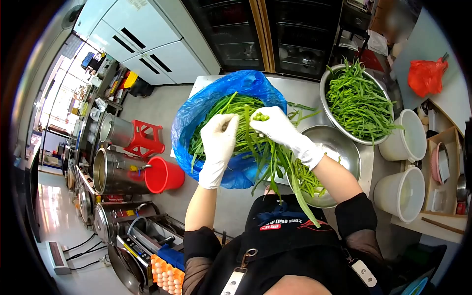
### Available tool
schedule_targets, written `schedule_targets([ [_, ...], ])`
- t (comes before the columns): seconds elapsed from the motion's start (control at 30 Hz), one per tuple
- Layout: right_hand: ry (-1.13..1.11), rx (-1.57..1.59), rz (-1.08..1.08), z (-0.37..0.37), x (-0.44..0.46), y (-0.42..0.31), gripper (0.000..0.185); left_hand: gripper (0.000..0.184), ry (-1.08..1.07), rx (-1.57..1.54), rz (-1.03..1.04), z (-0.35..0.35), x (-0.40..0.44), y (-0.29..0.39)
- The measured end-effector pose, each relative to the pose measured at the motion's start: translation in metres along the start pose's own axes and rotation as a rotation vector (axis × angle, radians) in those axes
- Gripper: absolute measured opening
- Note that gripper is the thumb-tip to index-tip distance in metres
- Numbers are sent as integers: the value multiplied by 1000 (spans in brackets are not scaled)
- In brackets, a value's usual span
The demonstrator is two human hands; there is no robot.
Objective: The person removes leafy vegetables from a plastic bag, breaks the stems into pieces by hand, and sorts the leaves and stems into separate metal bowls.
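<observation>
My left hand (219,142), in a white glove, has its fingers pinched together over the blue plastic bag (184,120); whatever they hold is hidden. Closed around a bunch of water spinach (261,117), my gloved right hand (278,129) shows short cut green stem ends at its fingers. Long leafy stalks hang beneath that hand toward my apron. More long greens (235,104) fill the open bag. Under my right forearm, a steel bowl (351,157) holds short green stem pieces (306,179).
A larger steel basin (324,93) heaped with leafy greens (356,101) stands at the table's back right. White buckets (400,194) flank the table on the right. Left on the floor are a red bucket (164,175) and red stool (146,138). An egg tray (167,275) sits lower left.
</observation>
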State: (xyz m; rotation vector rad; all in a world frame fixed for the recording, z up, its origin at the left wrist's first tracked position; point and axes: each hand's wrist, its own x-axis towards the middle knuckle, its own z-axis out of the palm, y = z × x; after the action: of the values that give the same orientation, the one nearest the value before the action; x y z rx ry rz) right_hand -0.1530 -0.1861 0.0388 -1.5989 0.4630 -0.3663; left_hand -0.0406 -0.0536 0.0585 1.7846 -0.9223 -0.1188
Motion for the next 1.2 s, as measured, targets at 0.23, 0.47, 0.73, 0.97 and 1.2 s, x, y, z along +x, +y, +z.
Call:
schedule_targets([
  [0.23,-10,274,76,-51,-17,0,11,18,-289,338,-97,21,26,-9],
  [0.47,20,268,106,-76,-26,7,12,38,-204,467,781,44,46,-5],
  [0.73,6,69,53,-55,-21,2,15,48,-543,720,1188,33,53,30],
  [0.97,181,219,-61,-61,-16,44,17,36,-533,877,1060,0,58,5],
  [1.2,295,372,11,-151,-64,17,13,39,-193,887,808,-78,74,-44],
])
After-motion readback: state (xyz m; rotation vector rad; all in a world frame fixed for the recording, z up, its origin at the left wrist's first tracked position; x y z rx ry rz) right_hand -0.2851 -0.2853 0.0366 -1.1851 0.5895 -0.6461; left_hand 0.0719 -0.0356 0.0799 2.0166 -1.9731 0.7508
